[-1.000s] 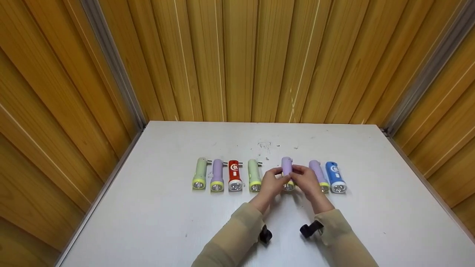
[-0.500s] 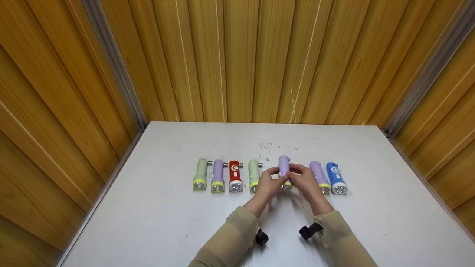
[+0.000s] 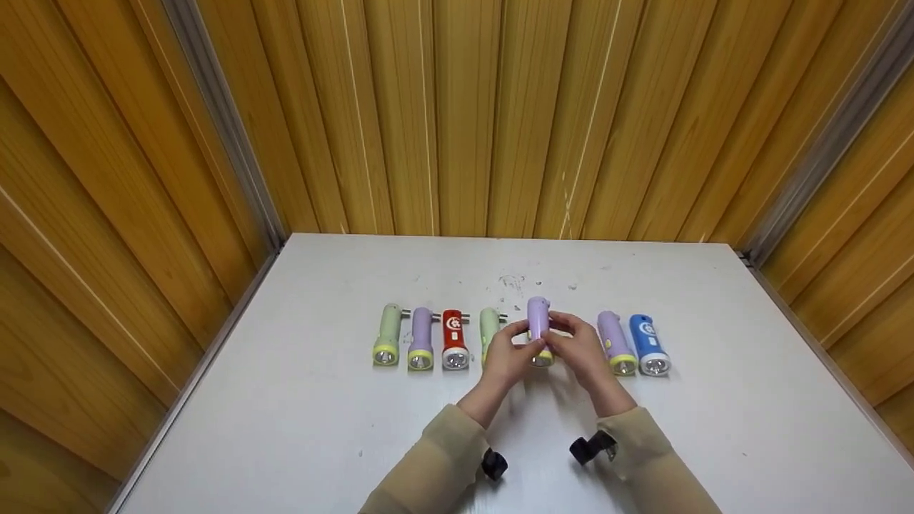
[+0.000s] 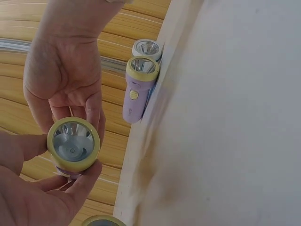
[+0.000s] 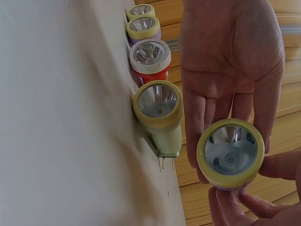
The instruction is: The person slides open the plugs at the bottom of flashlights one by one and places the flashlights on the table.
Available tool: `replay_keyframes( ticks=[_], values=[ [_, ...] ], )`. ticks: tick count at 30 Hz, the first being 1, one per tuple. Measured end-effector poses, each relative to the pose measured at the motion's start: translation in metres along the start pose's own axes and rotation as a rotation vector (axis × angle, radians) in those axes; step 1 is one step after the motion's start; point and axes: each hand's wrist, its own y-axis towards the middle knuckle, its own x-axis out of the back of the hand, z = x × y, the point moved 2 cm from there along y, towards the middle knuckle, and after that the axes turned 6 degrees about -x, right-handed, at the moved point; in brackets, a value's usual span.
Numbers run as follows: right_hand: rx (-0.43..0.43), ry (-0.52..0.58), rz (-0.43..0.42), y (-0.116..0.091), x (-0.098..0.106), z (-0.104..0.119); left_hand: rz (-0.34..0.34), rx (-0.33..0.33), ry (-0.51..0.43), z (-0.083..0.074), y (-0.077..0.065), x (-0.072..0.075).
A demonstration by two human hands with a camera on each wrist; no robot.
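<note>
Both hands hold one purple flashlight [image 3: 538,318] with a yellow rim, its lens facing the person. It is raised off the white table. In the head view my left hand [image 3: 508,360] grips its left side and my right hand [image 3: 582,353] grips its right side. The left wrist view shows the lens between fingers of the left hand [image 4: 35,195] and the right hand [image 4: 66,84]. A light green flashlight [image 5: 167,139] lies just left of the held one, with two metal prongs out; in the head view the left hand partly covers it.
On the white table [image 3: 285,428], a green flashlight [image 3: 389,332], a purple flashlight [image 3: 421,335] and a red flashlight [image 3: 454,332] lie in a row at left. Another purple flashlight [image 3: 614,343] and a blue flashlight [image 3: 648,343] lie at right. Wood-patterned walls [image 3: 457,121] surround it.
Both hands have moved slightly left with the purple flashlight. The green flashlight beside it is now more covered by the left hand, while the purple one at right shows more fully.
</note>
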Motion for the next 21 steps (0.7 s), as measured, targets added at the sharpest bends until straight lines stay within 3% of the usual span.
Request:
replay_keyframes(
  ticks=[16, 21],
  values=[
    [0.054, 0.039, -0.017, -0.008, -0.022, 0.005, -0.033, -0.039, -0.023, 0.003, -0.011, 0.018],
    [0.074, 0.085, -0.020, -0.008, -0.027, 0.002, -0.048, -0.023, -0.018, 0.003, -0.014, 0.020]
  ],
)
